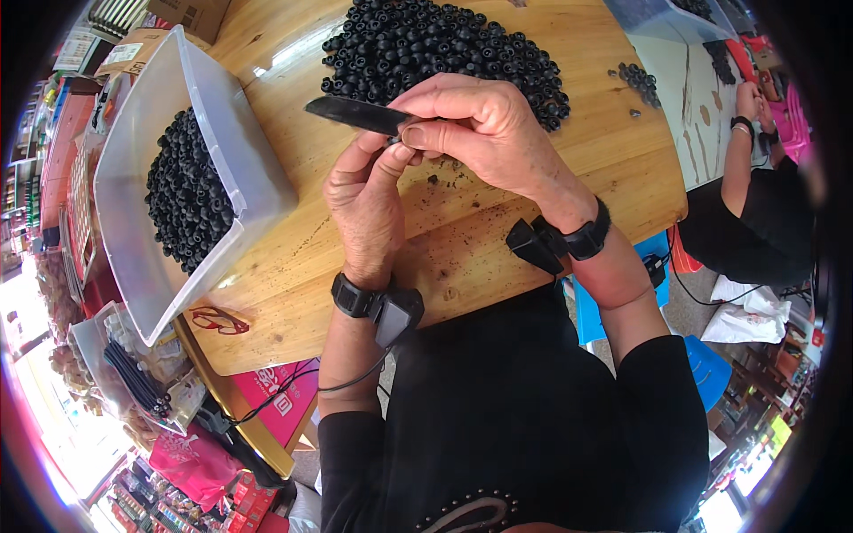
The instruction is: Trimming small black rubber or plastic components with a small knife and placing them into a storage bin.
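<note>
My right hand (480, 129) grips a dark-bladed knife (351, 113) whose blade points left over the wooden table (293, 266). My left hand (369, 200) is raised just under it, thumb and fingertips pinched at the knife's base on something too small to make out. Behind both hands lies a big heap of small black ring-shaped pieces (444, 49). Each wrist wears a black band with a small device.
A clear plastic bin (231, 142) tilted at the left holds more black pieces (187, 191). A few loose pieces (640, 80) lie at the right. Another person (755, 195) in black sits at the far right. Bags and boxes crowd the floor at the left.
</note>
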Demonstrator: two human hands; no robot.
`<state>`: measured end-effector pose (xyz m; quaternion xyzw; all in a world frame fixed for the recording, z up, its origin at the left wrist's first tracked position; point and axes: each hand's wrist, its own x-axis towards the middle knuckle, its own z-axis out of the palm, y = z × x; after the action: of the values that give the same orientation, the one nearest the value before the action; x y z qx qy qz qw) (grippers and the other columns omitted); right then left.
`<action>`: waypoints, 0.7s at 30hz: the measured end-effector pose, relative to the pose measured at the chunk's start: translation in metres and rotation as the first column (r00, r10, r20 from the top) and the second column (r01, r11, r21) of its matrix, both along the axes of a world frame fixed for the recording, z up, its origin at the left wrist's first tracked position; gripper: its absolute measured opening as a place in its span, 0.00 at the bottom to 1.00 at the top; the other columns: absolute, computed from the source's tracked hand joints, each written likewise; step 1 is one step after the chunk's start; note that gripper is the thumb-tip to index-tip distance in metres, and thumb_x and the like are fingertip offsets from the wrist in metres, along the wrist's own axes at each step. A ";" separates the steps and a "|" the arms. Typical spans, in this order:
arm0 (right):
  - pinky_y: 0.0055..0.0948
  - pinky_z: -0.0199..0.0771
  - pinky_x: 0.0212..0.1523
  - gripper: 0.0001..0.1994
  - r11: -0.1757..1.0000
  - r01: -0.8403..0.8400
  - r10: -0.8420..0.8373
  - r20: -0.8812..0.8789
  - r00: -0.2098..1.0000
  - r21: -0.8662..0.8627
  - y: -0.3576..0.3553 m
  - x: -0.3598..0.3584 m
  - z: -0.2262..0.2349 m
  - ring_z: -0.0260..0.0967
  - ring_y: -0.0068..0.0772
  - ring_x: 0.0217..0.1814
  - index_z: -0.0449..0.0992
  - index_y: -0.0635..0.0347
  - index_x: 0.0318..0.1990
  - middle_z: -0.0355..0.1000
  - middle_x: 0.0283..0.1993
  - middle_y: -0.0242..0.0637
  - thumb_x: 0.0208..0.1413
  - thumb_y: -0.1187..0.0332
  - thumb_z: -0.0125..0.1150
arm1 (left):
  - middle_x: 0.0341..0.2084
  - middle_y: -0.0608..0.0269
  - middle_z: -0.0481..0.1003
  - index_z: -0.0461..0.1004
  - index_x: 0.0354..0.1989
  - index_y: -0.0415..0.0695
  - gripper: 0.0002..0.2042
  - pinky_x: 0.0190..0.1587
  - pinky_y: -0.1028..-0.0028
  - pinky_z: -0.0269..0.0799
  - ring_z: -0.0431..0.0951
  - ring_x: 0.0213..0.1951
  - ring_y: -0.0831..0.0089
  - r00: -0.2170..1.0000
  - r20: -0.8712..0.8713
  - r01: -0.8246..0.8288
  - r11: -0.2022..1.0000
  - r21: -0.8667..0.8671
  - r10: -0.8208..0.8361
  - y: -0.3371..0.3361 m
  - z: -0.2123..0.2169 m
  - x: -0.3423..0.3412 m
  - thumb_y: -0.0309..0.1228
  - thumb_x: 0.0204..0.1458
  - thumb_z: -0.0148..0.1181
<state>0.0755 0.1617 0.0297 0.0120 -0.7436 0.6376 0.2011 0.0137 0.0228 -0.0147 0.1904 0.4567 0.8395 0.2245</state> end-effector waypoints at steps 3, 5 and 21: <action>0.16 0.75 0.32 0.07 0.999 0.014 -0.015 0.013 1.000 0.031 0.000 0.000 0.003 0.73 0.21 0.32 0.77 0.69 0.39 0.73 0.37 0.35 0.51 0.79 0.59 | 0.35 0.62 0.76 0.75 0.44 0.37 0.12 0.41 0.77 0.72 0.75 0.35 0.76 0.999 -0.032 0.031 0.999 0.035 -0.030 -0.001 -0.003 -0.001 0.16 0.50 0.56; 0.16 0.76 0.32 0.07 0.999 0.021 -0.022 0.019 1.000 0.049 0.001 0.000 0.005 0.73 0.21 0.32 0.77 0.69 0.39 0.73 0.36 0.35 0.52 0.79 0.59 | 0.39 0.60 0.75 0.75 0.44 0.37 0.12 0.42 0.76 0.73 0.75 0.37 0.75 0.995 -0.095 0.044 0.997 0.061 -0.038 -0.002 -0.007 -0.002 0.15 0.50 0.56; 0.16 0.73 0.29 0.07 0.999 0.042 -0.042 -0.021 0.999 0.002 0.001 0.000 0.001 0.72 0.20 0.30 0.77 0.69 0.38 0.74 0.34 0.34 0.52 0.79 0.59 | 0.39 0.57 0.76 0.73 0.46 0.38 0.14 0.43 0.73 0.74 0.75 0.37 0.71 0.999 -0.001 0.033 0.994 0.106 -0.033 0.001 -0.012 -0.003 0.15 0.50 0.55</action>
<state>0.0753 0.1625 0.0303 0.0032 -0.7421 0.6323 0.2222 0.0104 0.0242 -0.0264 0.2093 0.4084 0.8587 0.2280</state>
